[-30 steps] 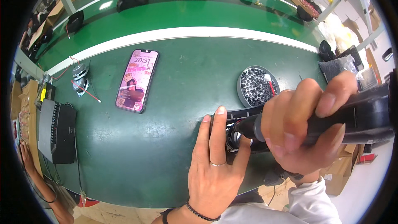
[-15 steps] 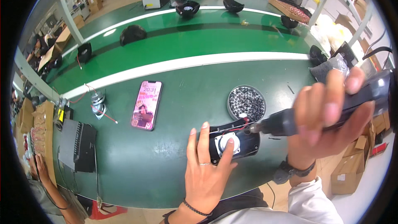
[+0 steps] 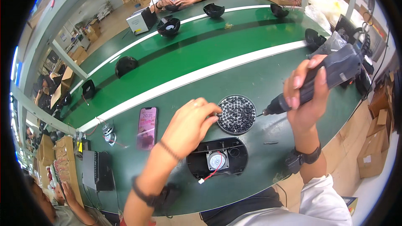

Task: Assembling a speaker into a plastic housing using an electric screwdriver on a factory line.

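Note:
My right hand is wrapped around a black electric screwdriver, whose tip points left, close to the right rim of a round dish. Small black screws fill that dish. At its left rim, my left hand has its fingers curled and its thumb and forefinger drawn together; whatever is between them is too small to make out. Below the dish lies a black plastic housing with its inside facing up. A round speaker sits in it, and a red wire with a white connector hangs over its edge.
A phone lies left of my left hand. Further left are a loose speaker with wires and a black box. Several black housings rest along the green belt. Across it another person works; one more sits at lower left.
My left hand has left the housing and moved up to the dish. The screwdriver has lifted off the housing toward the dish. The housing now lies turned, its red wire toward me.

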A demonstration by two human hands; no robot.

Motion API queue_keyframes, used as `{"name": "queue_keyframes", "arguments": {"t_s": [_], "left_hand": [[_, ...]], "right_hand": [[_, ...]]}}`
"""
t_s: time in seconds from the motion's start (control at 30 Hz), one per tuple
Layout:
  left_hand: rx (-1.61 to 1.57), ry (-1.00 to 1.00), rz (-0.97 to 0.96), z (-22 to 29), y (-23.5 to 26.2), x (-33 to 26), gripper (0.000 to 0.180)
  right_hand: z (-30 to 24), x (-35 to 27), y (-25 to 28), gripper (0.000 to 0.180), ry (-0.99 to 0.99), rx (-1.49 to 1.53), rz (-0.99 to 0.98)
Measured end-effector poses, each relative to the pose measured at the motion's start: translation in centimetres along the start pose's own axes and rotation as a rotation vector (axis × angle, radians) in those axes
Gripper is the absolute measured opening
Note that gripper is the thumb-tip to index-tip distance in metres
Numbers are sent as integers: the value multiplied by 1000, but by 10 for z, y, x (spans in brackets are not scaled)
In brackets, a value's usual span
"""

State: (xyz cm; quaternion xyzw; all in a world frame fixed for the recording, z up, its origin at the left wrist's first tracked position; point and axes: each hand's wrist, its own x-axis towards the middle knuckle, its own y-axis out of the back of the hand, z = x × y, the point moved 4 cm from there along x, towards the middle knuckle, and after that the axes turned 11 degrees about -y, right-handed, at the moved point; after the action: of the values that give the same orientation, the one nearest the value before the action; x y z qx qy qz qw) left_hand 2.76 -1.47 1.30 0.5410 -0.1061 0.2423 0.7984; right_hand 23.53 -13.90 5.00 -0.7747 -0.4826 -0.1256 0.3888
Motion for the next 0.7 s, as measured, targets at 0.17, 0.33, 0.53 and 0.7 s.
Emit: {"name": "queue_keyframes", "arguments": {"t_s": [0.17,0.33,0.53,0.7], "left_hand": [[80,-125,-256,-33,-50,43,14],[138,-135,-295,-33,-59,49,12],[-77,-29,-54,-22,-18,42,9],[-314,337,398,50,64,-57,10]], "right_hand": [[4,-5,1,18,-21,57,-33],[2,-7,-2,18,-36,57,-30],[-4,-6,2,18,-4,62,-4],[-21,-15,7,23,21,85,18]]}}
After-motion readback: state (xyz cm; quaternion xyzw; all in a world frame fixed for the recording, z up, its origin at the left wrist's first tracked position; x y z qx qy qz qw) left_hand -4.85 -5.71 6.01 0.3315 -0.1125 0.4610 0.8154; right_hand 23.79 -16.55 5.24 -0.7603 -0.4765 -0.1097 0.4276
